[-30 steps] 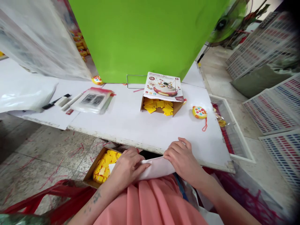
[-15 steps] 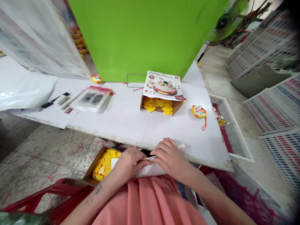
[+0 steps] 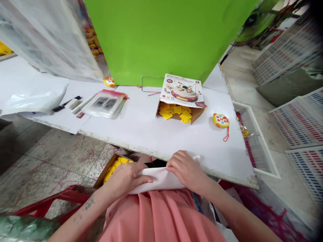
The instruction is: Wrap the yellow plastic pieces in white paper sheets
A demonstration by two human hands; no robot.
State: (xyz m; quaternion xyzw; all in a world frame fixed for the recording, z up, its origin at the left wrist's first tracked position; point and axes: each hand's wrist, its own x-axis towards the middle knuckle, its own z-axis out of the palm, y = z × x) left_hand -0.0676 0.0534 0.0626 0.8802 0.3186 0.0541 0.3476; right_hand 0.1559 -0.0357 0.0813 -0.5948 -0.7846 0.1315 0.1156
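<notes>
A white folded sheet (image 3: 160, 180), paper or thin plastic, lies across my lap at the table's front edge. My left hand (image 3: 131, 175) grips its left part, thumb on top and fingers behind. Closed on the sheet's right part is my right hand (image 3: 184, 168), its fingertips at the upper edge. A small white end of material sticks out beyond that hand, over the table. Beside my left forearm stands a cardboard box of yellow pieces (image 3: 109, 172), partly covered by the arm.
On the white table (image 3: 126, 131) stands a printed toy box (image 3: 183, 90) holding yellow pieces. A round yellow toy (image 3: 221, 120) with a red loop lies right of it. Clear bags (image 3: 102, 104) and a marker (image 3: 66, 104) lie left. A green panel (image 3: 164, 40) rises behind.
My left hand has moved left along the sheet, away from my right hand, baring more of its middle. My right hand keeps its grip. The view has shifted slightly left.
</notes>
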